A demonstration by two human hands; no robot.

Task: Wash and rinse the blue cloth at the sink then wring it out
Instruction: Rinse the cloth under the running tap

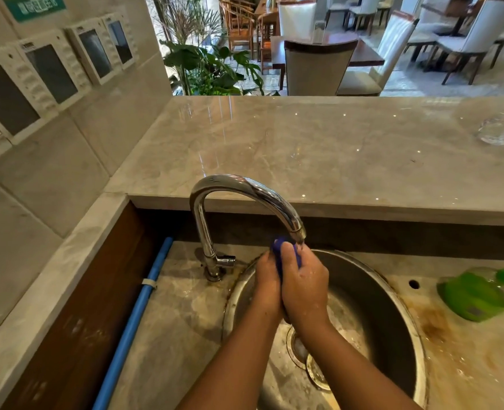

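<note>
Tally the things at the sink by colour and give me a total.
Blue: 2 (blue cloth, pipe)
Green: 1 (bottle)
Silver: 2 (tap, sink)
Total: 5

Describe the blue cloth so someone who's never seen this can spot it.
Find the round steel sink; over its bowl, under the chrome faucet, the left hand and right hand clasp together. The blue cloth is the dark wad poking out between them at the top, unlike the pale blue pipe left of the faucet.
</note>
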